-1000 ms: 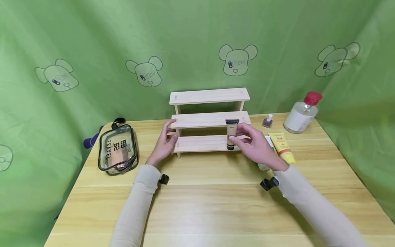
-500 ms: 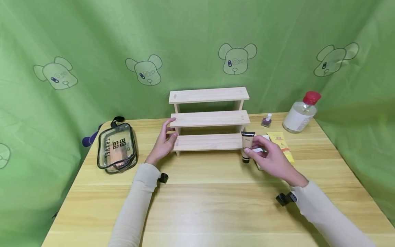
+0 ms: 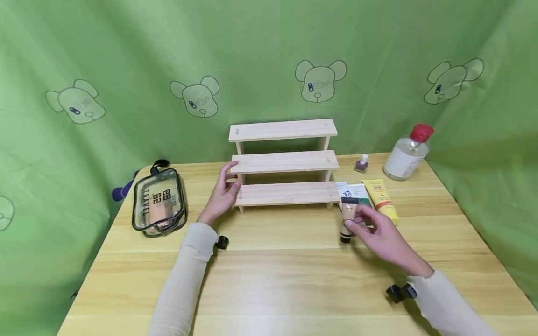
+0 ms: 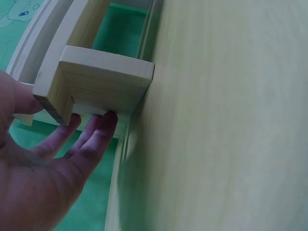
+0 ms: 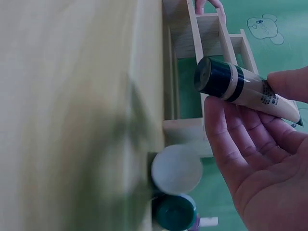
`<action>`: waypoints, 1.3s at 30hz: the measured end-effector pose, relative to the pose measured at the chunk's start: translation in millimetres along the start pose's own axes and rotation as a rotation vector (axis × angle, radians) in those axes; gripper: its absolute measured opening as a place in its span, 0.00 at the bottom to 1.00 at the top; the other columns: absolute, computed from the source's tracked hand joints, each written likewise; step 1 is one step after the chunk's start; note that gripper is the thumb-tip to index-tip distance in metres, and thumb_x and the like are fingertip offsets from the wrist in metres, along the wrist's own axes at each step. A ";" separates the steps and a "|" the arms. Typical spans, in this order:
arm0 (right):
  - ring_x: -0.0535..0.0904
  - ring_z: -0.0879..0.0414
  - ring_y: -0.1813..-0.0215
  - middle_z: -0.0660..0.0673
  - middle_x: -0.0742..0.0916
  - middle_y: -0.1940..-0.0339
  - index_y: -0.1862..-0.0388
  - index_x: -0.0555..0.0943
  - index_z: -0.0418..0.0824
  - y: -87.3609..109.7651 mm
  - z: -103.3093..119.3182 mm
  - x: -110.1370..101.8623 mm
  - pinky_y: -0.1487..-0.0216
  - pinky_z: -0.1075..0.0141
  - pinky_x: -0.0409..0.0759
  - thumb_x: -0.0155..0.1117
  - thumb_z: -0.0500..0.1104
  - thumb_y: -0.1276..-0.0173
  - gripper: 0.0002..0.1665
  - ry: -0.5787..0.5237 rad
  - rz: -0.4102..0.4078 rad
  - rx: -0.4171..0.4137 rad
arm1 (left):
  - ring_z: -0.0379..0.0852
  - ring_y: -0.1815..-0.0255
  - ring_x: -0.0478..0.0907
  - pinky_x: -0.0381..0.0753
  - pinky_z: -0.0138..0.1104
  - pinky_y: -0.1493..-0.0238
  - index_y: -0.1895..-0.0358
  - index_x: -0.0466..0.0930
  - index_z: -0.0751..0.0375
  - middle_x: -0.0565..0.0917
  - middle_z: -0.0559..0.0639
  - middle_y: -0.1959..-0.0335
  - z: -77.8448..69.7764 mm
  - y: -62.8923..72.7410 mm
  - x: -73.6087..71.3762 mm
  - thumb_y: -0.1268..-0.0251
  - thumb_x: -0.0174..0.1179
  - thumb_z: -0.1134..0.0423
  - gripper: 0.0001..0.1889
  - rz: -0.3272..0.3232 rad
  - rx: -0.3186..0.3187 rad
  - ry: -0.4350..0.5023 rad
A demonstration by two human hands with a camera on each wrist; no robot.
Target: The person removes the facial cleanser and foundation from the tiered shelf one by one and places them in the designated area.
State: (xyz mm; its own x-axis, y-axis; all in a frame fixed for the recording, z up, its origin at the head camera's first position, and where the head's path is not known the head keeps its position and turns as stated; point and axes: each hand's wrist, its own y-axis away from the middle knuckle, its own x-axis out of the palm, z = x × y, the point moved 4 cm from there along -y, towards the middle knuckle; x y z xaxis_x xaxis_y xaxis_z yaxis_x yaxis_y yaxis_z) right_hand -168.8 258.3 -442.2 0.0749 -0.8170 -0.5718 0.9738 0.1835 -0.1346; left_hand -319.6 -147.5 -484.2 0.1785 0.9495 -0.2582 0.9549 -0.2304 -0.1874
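My right hand (image 3: 380,233) pinches a beige cosmetic tube (image 3: 348,217) between thumb and fingers. The tube is roughly upright, its black cap (image 5: 219,77) pointing down, in front of the right end of a three-step wooden display shelf (image 3: 286,193). At the shelf's left end is my left hand (image 3: 220,196); in the left wrist view its fairly straight fingers (image 4: 96,139) touch the side panel below the lowest step. Just behind the tube lie two pale tubes, one white and blue, one white and green (image 3: 359,192), partly hidden. A yellow tube (image 3: 380,200) lies to their right.
A clear travel pouch (image 3: 159,203) with things inside sits at the left, a purple object (image 3: 122,191) behind it. At the back right stand a small purple nail polish bottle (image 3: 360,164) and a clear bottle with a red cap (image 3: 407,154). Green curtain (image 3: 260,56) hangs behind the table.
My right hand has carried the beige tube from in front of the lowest step, right and toward me. The pale tubes show more now. My left hand has stayed at the shelf's left end.
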 end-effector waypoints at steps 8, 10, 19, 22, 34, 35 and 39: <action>0.85 0.67 0.54 0.40 0.89 0.53 0.44 0.82 0.34 19.9 -15.8 -6.9 0.51 0.74 0.88 0.69 0.40 0.20 0.14 0.049 0.027 0.084 | 0.62 0.34 0.76 0.82 0.48 0.37 0.15 0.58 0.36 0.71 0.66 0.28 -3.6 -2.8 0.7 0.15 0.52 0.70 0.34 0.007 0.000 0.004; 0.84 0.68 0.54 0.39 0.88 0.52 0.43 0.82 0.32 23.7 -19.2 -8.2 0.51 0.75 0.87 0.70 0.41 0.20 0.15 0.063 0.034 0.100 | 0.63 0.33 0.76 0.82 0.49 0.36 0.15 0.58 0.37 0.71 0.66 0.28 -3.7 -3.5 0.4 0.15 0.52 0.69 0.34 0.009 0.001 0.004; 0.84 0.65 0.54 0.41 0.90 0.51 0.36 0.81 0.29 30.8 -36.0 -12.4 0.53 0.71 0.88 0.74 0.45 0.24 0.26 0.112 0.112 0.177 | 0.63 0.35 0.77 0.82 0.49 0.37 0.15 0.58 0.35 0.71 0.67 0.29 -2.1 -2.9 -1.1 0.15 0.52 0.69 0.34 0.001 -0.006 -0.001; 0.85 0.64 0.56 0.42 0.90 0.53 0.36 0.80 0.28 32.1 -40.8 -12.4 0.56 0.70 0.88 0.75 0.45 0.25 0.28 0.097 0.163 0.199 | 0.63 0.35 0.77 0.83 0.49 0.38 0.15 0.58 0.33 0.72 0.66 0.29 -2.5 -2.2 -0.3 0.15 0.52 0.69 0.35 0.002 -0.014 0.000; 0.81 0.62 0.66 0.44 0.88 0.60 0.36 0.80 0.26 39.0 -47.4 -12.7 0.68 0.67 0.86 0.77 0.44 0.28 0.30 0.082 0.194 0.251 | 0.63 0.36 0.77 0.83 0.51 0.36 0.16 0.58 0.32 0.72 0.66 0.30 -1.4 -1.4 -1.6 0.15 0.53 0.69 0.35 -0.003 -0.021 0.009; 0.81 0.62 0.67 0.43 0.87 0.60 0.36 0.80 0.26 39.8 -48.1 -12.4 0.71 0.66 0.85 0.76 0.44 0.27 0.30 0.077 0.199 0.265 | 0.63 0.36 0.77 0.82 0.50 0.36 0.16 0.59 0.32 0.72 0.66 0.30 -1.5 -1.0 -1.7 0.15 0.53 0.69 0.35 -0.002 -0.022 0.007; 0.80 0.61 0.71 0.43 0.87 0.60 0.35 0.79 0.25 42.1 -50.2 -11.1 0.75 0.65 0.84 0.75 0.44 0.26 0.31 0.073 0.214 0.305 | 0.63 0.36 0.77 0.83 0.49 0.38 0.16 0.58 0.32 0.72 0.65 0.30 -1.3 0.1 -1.0 0.15 0.52 0.69 0.35 0.001 -0.027 0.009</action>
State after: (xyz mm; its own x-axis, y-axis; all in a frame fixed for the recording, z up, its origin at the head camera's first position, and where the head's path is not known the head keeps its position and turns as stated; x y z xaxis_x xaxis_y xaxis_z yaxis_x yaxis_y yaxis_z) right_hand -139.4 302.5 -482.2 0.2790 -0.7348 -0.6183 0.9577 0.1658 0.2351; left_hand -319.4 -148.2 -482.7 0.1816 0.9511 -0.2498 0.9608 -0.2257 -0.1609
